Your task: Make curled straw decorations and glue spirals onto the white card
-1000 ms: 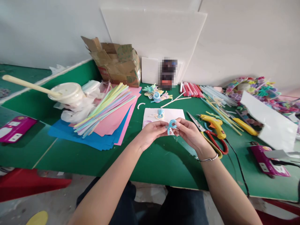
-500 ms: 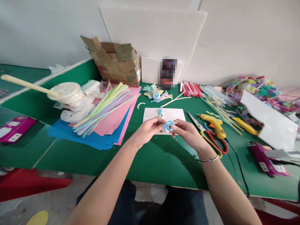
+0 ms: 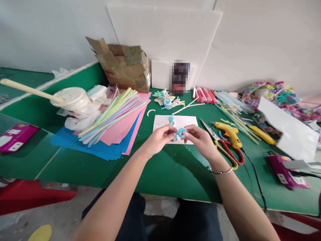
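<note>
One green worktop [image 3: 173, 177] stretches before me, a pale wall [image 3: 265, 40] behind its far edge and a large white panel [image 3: 163, 36] leaning there. Near the far edge, left of centre, stands an open cardboard box [image 3: 127, 70]; in front of it, coloured fuzzy stems [image 3: 112, 117] lie over blue sheets [image 3: 107, 149] and pink ones. Toward the right end I see scissors [image 3: 208, 128], blades angled at the far edge, close to the right hand [image 3: 200, 139], and just beside them a yellow glue gun [image 3: 233, 135], its cord [image 3: 254, 179] trailing to the near edge. A white board [image 3: 187, 121] lies mid-worktop, bearing a small blue-and-cream piece [image 3: 172, 121]. Over that board's near edge is a blue fuzzy loop [image 3: 181, 132], pinched in the grip of the left hand [image 3: 160, 137] and of the right. Its long axis runs roughly along the worktop's near edge, rounded end rightward, ends leftward; fingertips cover part of it.
</note>
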Available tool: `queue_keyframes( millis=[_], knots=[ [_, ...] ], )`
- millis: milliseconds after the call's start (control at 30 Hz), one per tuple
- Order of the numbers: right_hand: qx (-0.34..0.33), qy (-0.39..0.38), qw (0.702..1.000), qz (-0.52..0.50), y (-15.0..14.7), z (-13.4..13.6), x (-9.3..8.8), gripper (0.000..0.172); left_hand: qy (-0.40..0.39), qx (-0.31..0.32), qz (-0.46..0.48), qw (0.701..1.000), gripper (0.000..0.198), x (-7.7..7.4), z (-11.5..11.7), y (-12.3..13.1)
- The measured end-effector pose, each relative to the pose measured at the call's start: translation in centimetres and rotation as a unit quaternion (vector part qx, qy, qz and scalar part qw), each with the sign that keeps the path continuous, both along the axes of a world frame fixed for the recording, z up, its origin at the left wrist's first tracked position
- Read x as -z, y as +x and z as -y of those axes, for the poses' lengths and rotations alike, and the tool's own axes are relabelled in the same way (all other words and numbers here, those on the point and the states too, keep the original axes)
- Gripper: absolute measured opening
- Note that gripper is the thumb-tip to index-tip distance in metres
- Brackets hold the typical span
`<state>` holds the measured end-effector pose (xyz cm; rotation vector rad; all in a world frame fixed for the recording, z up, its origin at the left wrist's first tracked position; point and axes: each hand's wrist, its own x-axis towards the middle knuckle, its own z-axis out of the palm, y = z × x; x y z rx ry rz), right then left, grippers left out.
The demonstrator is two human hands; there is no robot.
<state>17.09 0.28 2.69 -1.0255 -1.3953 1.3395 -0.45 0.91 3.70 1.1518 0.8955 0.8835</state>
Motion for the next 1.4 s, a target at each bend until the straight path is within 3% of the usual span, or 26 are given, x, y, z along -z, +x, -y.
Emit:
queue_keyframes(
  millis=[267,433,533,633,800,1067,1400],
  knots=[
    [0.027,0.006,1.000,0.010,-0.1,0.0,0.3,0.028,0.006,0.005,-0.010,1.000,0.019,-0.1,0.1,-0.1],
    [0.035,-0.003,0.999,0.006,-0.2,0.0,0.2,0.029,0.121,-0.012,-0.125,0.985,0.010,0.0,0.2,-0.2],
    [0.033,-0.011,0.999,0.005,-0.3,0.0,0.4,0.030,0.228,-0.057,-0.214,0.948,0.011,0.2,0.4,-0.1],
    [0.034,-0.011,0.999,0.014,-0.4,0.0,0.6,0.029,0.328,-0.090,-0.307,0.889,0.013,0.5,0.7,0.0],
    [0.030,-0.004,0.999,0.024,-0.4,0.1,0.8,0.026,0.403,-0.117,-0.402,0.814,0.013,0.8,0.9,0.2],
    [0.016,-0.024,0.999,0.033,-0.7,0.3,1.1,0.024,0.456,-0.123,-0.472,0.744,0.013,1.4,0.9,0.1],
    [-0.007,-0.034,0.997,0.068,-1.0,0.3,1.0,0.026,0.541,-0.093,-0.493,0.675,0.015,1.8,0.7,-0.5]
  ],
)
